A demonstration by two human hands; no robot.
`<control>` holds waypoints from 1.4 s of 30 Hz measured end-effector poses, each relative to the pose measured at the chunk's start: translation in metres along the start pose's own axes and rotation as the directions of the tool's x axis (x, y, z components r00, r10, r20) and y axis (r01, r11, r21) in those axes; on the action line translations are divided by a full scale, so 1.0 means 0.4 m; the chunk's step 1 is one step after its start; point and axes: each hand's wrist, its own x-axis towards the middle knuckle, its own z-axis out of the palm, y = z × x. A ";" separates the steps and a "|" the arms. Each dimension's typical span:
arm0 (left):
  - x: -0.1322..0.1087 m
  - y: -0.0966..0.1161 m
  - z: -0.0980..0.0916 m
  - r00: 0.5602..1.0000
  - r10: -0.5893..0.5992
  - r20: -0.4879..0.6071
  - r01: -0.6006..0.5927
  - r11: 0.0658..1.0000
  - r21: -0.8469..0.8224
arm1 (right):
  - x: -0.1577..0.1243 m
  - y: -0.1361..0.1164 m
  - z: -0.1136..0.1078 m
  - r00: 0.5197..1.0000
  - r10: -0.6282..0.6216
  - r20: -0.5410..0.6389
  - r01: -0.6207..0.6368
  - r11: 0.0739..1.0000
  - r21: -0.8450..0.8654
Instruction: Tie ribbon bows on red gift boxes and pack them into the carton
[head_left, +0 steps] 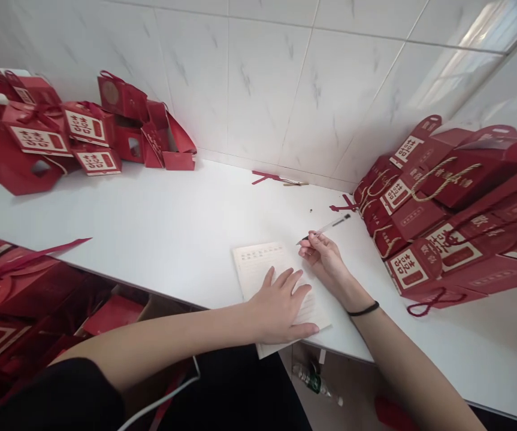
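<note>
Pressing down with fingers fanned wide, the left hand (280,306) covers the notebook (258,275), and its near corner juts past the front edge of the white table (172,239)! Just off the page's far right corner, the right hand (325,254) pinches a slim pen (330,225). Leftward, tabletop stretches broadly to stacked red boxes (91,137); rightward, only a narrower strip separates wrist from red packages (424,209).
</note>
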 end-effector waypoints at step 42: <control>0.023 0.019 0.127 0.815 0.261 -0.517 -0.115 0.948 0.297 | -0.014 0.051 0.055 0.996 -0.078 -0.046 0.020 0.686 -0.727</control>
